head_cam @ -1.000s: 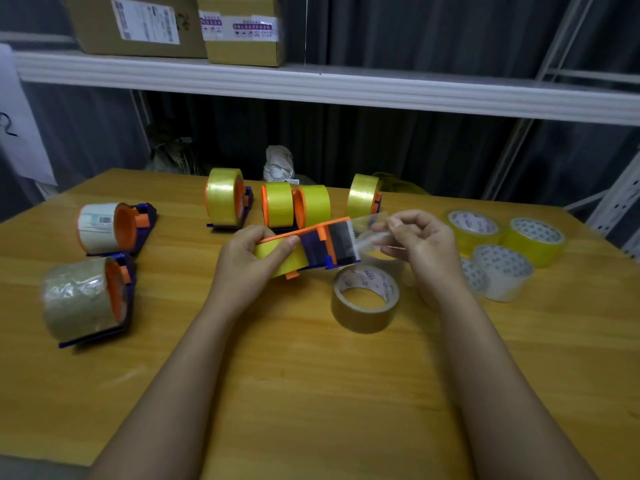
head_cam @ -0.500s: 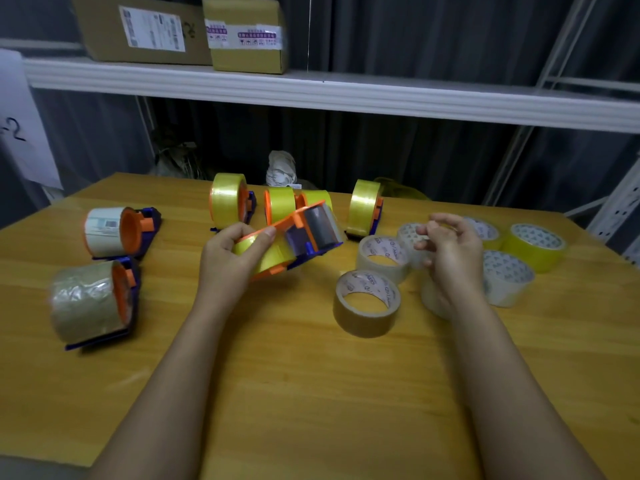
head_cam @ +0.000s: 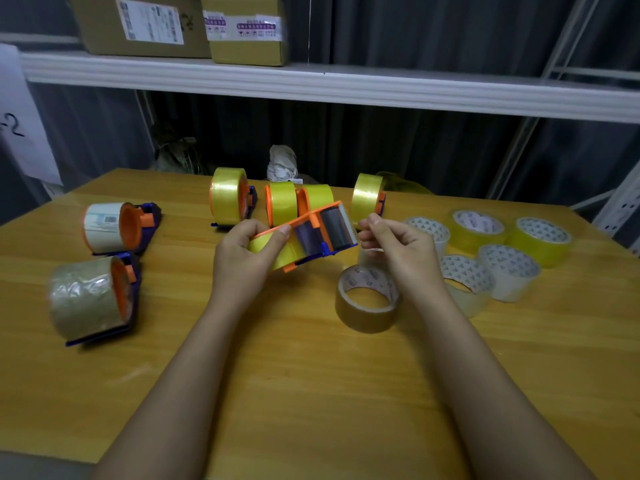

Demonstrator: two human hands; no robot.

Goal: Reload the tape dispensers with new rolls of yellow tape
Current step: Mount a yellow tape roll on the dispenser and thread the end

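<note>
I see the left hand (head_cam: 247, 261) gripping an orange-and-purple tape dispenser (head_cam: 304, 235) loaded with yellow tape, lifted above the wooden table (head_cam: 311, 393). Its long axis runs left to right, the toothed cutter end pointing right and slightly away. The right hand (head_cam: 398, 251) sits just beside that end, fingers curled in a pinch (on what, I cannot tell). A brown tape roll (head_cam: 367, 299) lies below it. Loaded dispensers (head_cam: 298, 202) stand behind; spare rolls (head_cam: 498, 251) cluster right.
</note>
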